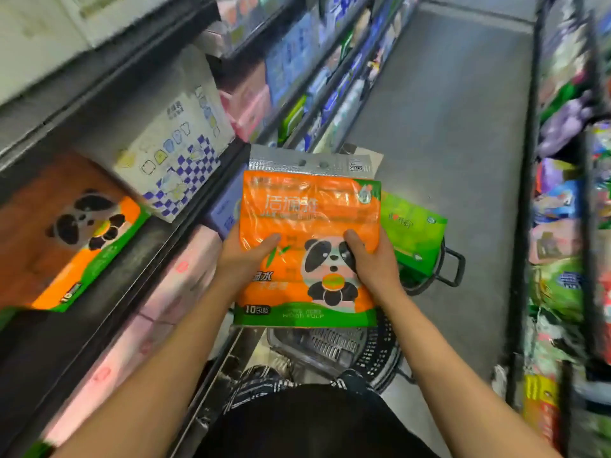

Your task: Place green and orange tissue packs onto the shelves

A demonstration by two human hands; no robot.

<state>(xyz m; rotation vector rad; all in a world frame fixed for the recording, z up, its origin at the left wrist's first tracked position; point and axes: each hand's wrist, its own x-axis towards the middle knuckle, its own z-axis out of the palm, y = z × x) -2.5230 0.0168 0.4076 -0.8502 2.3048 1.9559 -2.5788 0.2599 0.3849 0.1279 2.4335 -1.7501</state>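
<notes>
An orange tissue pack (307, 206) with a panda print, a green bottom band and a silver top strip is held flat in front of me over a shopping basket. My left hand (241, 259) grips its left edge, thumb on top. My right hand (370, 259) grips its right edge, thumb across the panda's face. Under the pack lies the black shopping basket (373, 355), and a green pack (413, 233) sits in it.
Shelves on the left carry a matching panda pack (82, 233), a white checkered pack (172, 153) and pink packs (158, 312). Another shelf of colourful goods (562, 226) lines the right. A grey aisle floor (446, 127) runs ahead between them.
</notes>
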